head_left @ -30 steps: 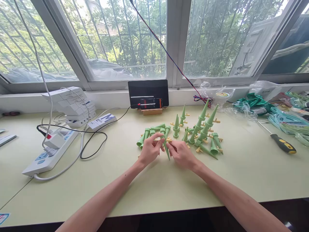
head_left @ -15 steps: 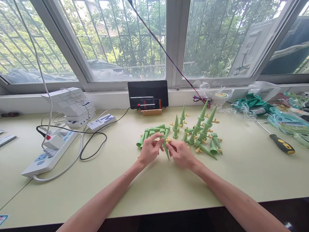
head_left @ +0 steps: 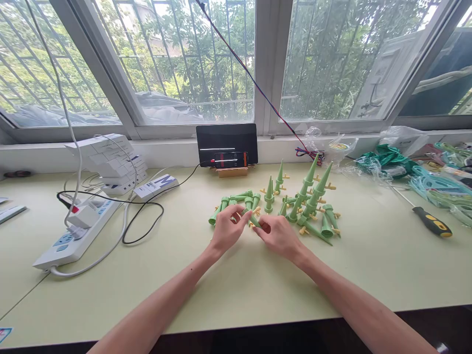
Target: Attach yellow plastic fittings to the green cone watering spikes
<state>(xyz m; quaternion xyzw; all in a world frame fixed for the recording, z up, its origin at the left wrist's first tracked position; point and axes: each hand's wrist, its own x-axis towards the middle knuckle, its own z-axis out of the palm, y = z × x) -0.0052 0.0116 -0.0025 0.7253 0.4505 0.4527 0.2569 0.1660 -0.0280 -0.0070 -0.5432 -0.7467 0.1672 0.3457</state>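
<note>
Taking the gap between the two hands as the centre of the dial, with twelve toward the window, a green spike (head_left: pixel 255 221) sits right at that centre, raised in front of the person just over the near edge of the scattered parts. Its long axis slants roughly from ten o'clock to four o'clock. The left hand (head_left: pixel 228 230) is at the ten o'clock end, thumb and fingers curled and pinching it there; the right hand (head_left: pixel 278 235) is at the four o'clock end, its thumb and fingertips closed on the lower part, where the tip is hidden. Neither hand is nearer, since both touch the spike, one at each end, so it bridges them. A yellow fitting (head_left: pixel 256 210) shows at about twelve, close against the spike; whether it is seated in it I cannot tell.

Just beyond the left hand, between ten and eleven, a heap of loose green pieces (head_left: pixel 224 202) lies on the bench (head_left: pixel 236 295). Toward two o'clock, nearer the right hand, is a cluster of green spikes with yellow fittings (head_left: pixel 317 195), several standing points up, others lying down. A screwdriver (head_left: pixel 432 221) lies well apart at three o'clock, and a power strip (head_left: pixel 79 236) at nine.
</note>
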